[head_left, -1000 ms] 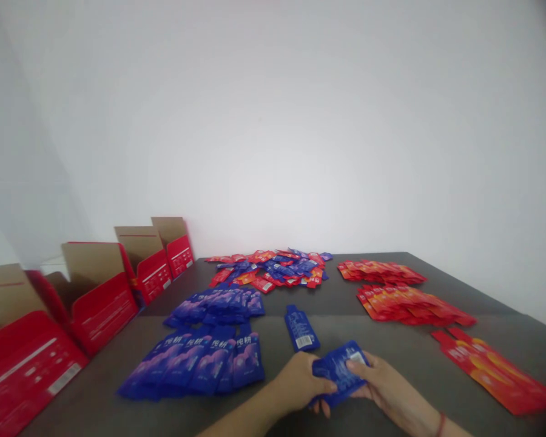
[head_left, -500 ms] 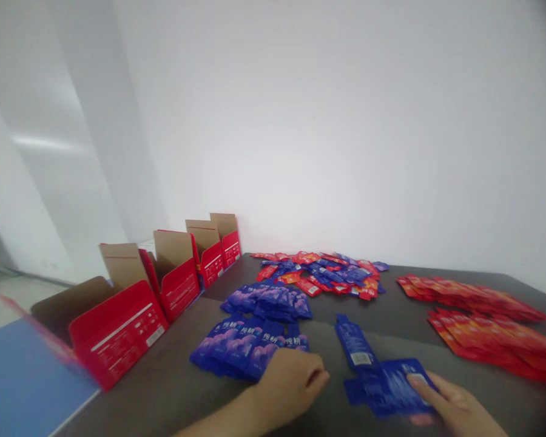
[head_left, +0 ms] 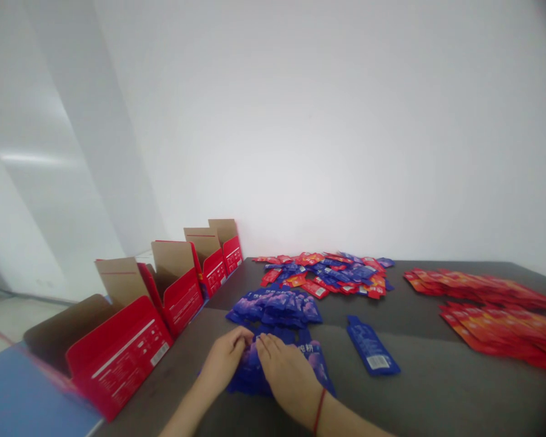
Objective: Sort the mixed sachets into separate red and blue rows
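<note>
The half-curled left hand [head_left: 225, 359] and nearly flat right hand [head_left: 290, 371], grips unclear, are now both on the fan of flat, blue-purple plastic pouches [head_left: 250, 373] at six o'clock, the right's load seemingly added, one barcoded blue plastic pouch [head_left: 372, 346] lying apart at its three o'clock.

This looks like a packing workroom: open red cartons [head_left: 122, 358] line a dark desk [head_left: 418, 403], which carries a mixed heap of pouches [head_left: 330, 274] and separate rows of blue pouches [head_left: 319, 363] and red pouches [head_left: 505, 334], by a plain white wall [head_left: 318, 133].
</note>
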Motion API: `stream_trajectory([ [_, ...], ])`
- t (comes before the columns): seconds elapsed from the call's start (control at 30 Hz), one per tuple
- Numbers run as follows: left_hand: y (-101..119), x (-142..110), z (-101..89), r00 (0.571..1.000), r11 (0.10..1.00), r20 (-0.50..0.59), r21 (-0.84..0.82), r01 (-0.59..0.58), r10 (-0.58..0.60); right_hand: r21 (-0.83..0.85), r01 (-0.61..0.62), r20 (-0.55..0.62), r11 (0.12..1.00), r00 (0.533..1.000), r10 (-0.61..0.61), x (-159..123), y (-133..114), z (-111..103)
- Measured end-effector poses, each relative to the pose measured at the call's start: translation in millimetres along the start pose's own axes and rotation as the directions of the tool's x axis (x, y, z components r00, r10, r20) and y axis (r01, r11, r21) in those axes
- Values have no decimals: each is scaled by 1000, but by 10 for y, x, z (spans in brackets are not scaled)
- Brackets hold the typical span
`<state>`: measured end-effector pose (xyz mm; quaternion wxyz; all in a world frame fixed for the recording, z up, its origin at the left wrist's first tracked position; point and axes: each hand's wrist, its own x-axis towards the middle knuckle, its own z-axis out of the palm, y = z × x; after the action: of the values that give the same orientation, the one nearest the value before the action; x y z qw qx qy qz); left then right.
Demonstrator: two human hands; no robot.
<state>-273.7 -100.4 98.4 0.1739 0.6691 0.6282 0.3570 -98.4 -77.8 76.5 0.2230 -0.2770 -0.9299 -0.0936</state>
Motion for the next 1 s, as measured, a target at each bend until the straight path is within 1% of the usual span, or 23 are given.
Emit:
stream_trajectory([
  [0.13, -151, 59, -204, 991, 993, -60, 26, 119, -118, -20, -16, 23, 1000, 1000, 16, 122, -96, 128],
  [0.2, -192, 76, -252, 984, 986, -60, 14, 167, -166, -16, -50, 44, 999, 998, 51, 200, -147, 149],
  [0.27, -196, 80, -251, 982, 982, -40, 8, 187, -186, -11, -81, 75, 997, 994, 81, 284, -230, 165],
  [0.33, -183, 79, -219, 986, 986, -26, 0, 166, -166, 1, -98, 82, 995, 992, 98, 352, -333, 194],
  [0.4, -173, 79, -185, 988, 989, -34, -19, 149, -149, 23, -118, 58, 993, 991, 117, 393, -424, 242],
  [0.53, -203, 82, -165, 976, 975, -30, -65, 214, -217, 86, -141, 7, 986, 990, 141, 400, -478, 346],
  [0.63, -252, 88, -172, 980, 975, -8, -100, 197, -199, 130, -85, -11, 988, 996, 87, 359, -443, 337],
  [0.7, -287, 92, -173, 983, 980, -20, -76, 183, -185, 172, -17, -21, 985, 1000, 21, 311, -410, 258],
  [0.77, -316, 94, -173, 980, 981, -32, 3, 195, -195, 209, 43, -34, 977, 999, -37, 238, -344, 129],
  [0.83, -330, 91, -180, 975, 970, -27, 98, 221, -219, 217, 49, -35, 975, 998, -42, 127, -195, -19],
  [0.9, -327, 80, -194, 971, 957, -2, 171, 235, -238, 193, -26, -20, 981, 999, 30, -33, 70, -157],
  [0.93, -319, 73, -203, 970, 951, 10, 198, 237, -244, 170, -97, -8, 981, 995, 100, -134, 244, -213],
  [1.0, -298, 59, -219, 971, 944, 26, 242, 225, -238, 86, -251, -2, 964, 968, 252, -366, 640, -292],
])
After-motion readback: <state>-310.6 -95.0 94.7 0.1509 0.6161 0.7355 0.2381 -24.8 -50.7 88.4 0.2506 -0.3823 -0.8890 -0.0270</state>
